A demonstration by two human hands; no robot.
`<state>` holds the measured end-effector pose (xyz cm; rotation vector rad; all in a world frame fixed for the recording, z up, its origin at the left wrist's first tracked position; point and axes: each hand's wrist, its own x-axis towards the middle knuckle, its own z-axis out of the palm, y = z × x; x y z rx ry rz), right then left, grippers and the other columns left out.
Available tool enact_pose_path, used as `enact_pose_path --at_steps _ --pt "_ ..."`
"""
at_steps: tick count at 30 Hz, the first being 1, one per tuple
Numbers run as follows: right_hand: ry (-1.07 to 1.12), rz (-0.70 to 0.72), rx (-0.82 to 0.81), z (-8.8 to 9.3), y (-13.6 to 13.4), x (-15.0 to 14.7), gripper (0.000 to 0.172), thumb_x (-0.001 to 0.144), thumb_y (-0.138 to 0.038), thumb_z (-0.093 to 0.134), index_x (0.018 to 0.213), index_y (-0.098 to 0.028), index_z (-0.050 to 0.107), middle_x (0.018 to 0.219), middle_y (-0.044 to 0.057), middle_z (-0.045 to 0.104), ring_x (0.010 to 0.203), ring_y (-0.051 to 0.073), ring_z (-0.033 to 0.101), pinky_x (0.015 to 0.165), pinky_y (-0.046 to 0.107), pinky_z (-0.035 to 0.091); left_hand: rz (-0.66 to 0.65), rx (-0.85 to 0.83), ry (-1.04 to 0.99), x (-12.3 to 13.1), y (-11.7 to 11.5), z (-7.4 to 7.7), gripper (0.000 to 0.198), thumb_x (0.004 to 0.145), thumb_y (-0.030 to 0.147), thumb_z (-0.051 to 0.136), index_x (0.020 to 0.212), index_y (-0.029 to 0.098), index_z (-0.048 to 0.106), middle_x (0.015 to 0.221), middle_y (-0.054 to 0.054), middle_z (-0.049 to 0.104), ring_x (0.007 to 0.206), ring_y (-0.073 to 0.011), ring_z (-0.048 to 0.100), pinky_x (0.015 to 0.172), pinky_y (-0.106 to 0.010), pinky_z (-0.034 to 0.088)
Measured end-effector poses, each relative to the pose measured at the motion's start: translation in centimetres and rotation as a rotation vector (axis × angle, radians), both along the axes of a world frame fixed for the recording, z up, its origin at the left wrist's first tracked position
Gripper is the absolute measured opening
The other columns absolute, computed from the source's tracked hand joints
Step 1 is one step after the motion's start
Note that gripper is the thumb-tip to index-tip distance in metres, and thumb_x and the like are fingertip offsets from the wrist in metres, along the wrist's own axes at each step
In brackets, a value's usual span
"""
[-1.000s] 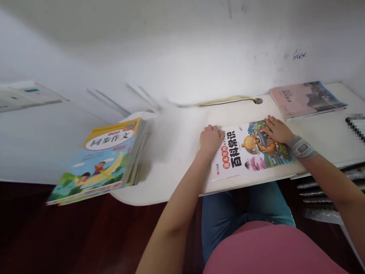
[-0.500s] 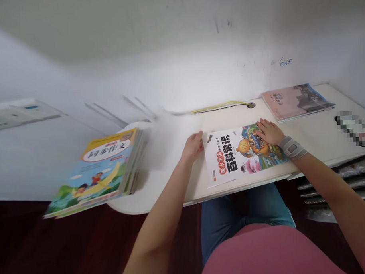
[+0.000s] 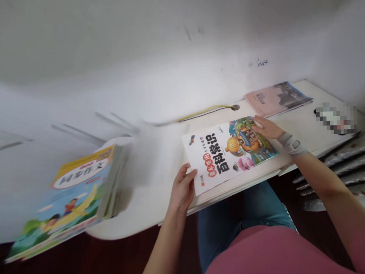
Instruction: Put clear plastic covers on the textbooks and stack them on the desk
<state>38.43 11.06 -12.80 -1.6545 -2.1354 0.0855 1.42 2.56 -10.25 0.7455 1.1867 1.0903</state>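
A paperback picture book (image 3: 227, 151) titled 百科常识 lies on the white desk (image 3: 161, 205), its near corner close to the front edge. My left hand (image 3: 181, 189) holds the book's lower left edge, with the thumb on the cover and the fingers beneath. At the book's upper right edge, my right hand (image 3: 267, 128) rests with its fingertips on the cover. A grey wrist brace (image 3: 292, 146) wraps my right wrist.
A thick stack of books (image 3: 67, 201) overhangs the desk's left end. A pink book (image 3: 277, 97) lies at the back, near a yellow-and-black cable (image 3: 205, 111) and a desk grommet (image 3: 235, 107). A blurred-out object (image 3: 336, 117) lies at the right.
My left hand has moved from the book's upper left edge down to its lower left edge and taken hold. The book has shifted left, and the whole view has tilted.
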Motion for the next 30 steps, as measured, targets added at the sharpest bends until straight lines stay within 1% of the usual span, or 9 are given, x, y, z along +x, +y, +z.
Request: enact_pose_path --at_steps 2,4,6,8,13,16,20,25,30 --pt "0.218 -0.141 0.144 0.7 -2.0 3.3 0.054 0.093 -0.052 0.034 0.129 -0.016 0.054 0.131 0.014 0.058 0.123 0.025 0.052 0.103 0.043 0.042 -0.014 0.012 -0.005 0.9 1.6 0.5 0.027 0.066 0.014 0.067 0.087 0.026 0.055 0.076 0.004 0.071 0.062 -0.0169 0.068 0.055 -0.029 0.058" --pt "0.434 -0.376 0.342 0.7 -4.8 6.0 0.053 0.094 -0.053 0.032 0.124 -0.016 0.055 0.122 0.015 0.061 0.113 0.025 0.058 0.093 0.044 0.049 -0.029 0.033 -0.032 3.0 4.1 0.7 0.025 0.066 0.011 0.066 0.085 0.024 0.057 0.075 0.004 0.07 0.063 -0.017 0.068 0.056 -0.03 0.058" --pt "0.583 -0.618 0.542 -0.3 -7.8 7.3 0.052 0.095 -0.051 0.027 0.119 -0.015 0.055 0.115 0.017 0.062 0.107 0.025 0.06 0.087 0.044 0.051 -0.06 0.059 -0.098 6.6 7.1 0.8 0.024 0.066 0.007 0.064 0.083 0.022 0.057 0.075 0.002 0.07 0.065 -0.0172 0.068 0.059 -0.03 0.058" --pt "0.66 -0.739 0.59 -1.8 -10.1 7.0 0.049 0.094 -0.05 0.028 0.113 -0.015 0.056 0.106 0.016 0.064 0.098 0.024 0.062 0.081 0.043 0.053 -0.117 0.062 -0.172 11.4 10.3 0.8 0.023 0.066 0.003 0.062 0.081 0.019 0.057 0.077 -0.001 0.071 0.07 -0.0184 0.069 0.065 -0.032 0.058" --pt "0.615 -0.566 0.254 -4.5 -11.9 4.1 0.035 0.09 -0.044 0.039 0.1 -0.02 0.062 0.082 0.008 0.069 0.075 0.021 0.065 0.068 0.035 0.054 -0.226 0.024 -0.213 24.0 16.6 0.8 0.028 0.071 -0.001 0.056 0.092 0.017 0.059 0.076 -0.003 0.07 0.073 -0.0182 0.069 0.07 -0.034 0.058" --pt "0.45 -0.493 0.197 -4.2 -11.5 3.5 0.029 0.09 -0.036 0.041 0.091 -0.02 0.065 0.084 0.009 0.07 0.075 0.022 0.064 0.072 0.035 0.052 -0.244 0.002 -0.189 28.3 18.7 0.2 0.029 0.074 -0.002 0.052 0.095 0.016 0.058 0.07 -0.001 0.066 0.062 -0.0138 0.066 0.065 -0.029 0.058" --pt "0.351 -0.489 0.215 -3.7 -11.4 3.4 0.028 0.091 -0.03 0.039 0.087 -0.021 0.066 0.085 0.009 0.069 0.079 0.023 0.064 0.073 0.035 0.051 -0.219 -0.016 -0.126 29.9 19.9 -1.2 0.028 0.074 -0.002 0.051 0.094 0.017 0.055 0.066 0.002 0.062 0.053 -0.0095 0.061 0.059 -0.023 0.055" --pt "0.272 -0.453 0.204 -3.6 -11.5 3.0 0.029 0.092 -0.028 0.039 0.087 -0.022 0.066 0.083 0.008 0.069 0.08 0.022 0.063 0.074 0.035 0.051 -0.181 0.007 0.008 30.2 20.5 -2.5 0.031 0.074 0.004 0.055 0.101 0.019 0.051 0.067 0.004 0.061 0.053 -0.0103 0.061 0.058 -0.027 0.056" --pt "0.25 -0.444 0.188 -3.3 -11.6 2.9 0.03 0.093 -0.028 0.038 0.089 -0.022 0.066 0.084 0.008 0.068 0.082 0.022 0.063 0.076 0.036 0.051 -0.19 0.126 0.212 30.8 20.8 -3.1 0.026 0.084 0.014 0.05 0.111 0.017 0.049 0.078 -0.003 0.064 0.061 -0.0148 0.066 0.057 -0.03 0.056"
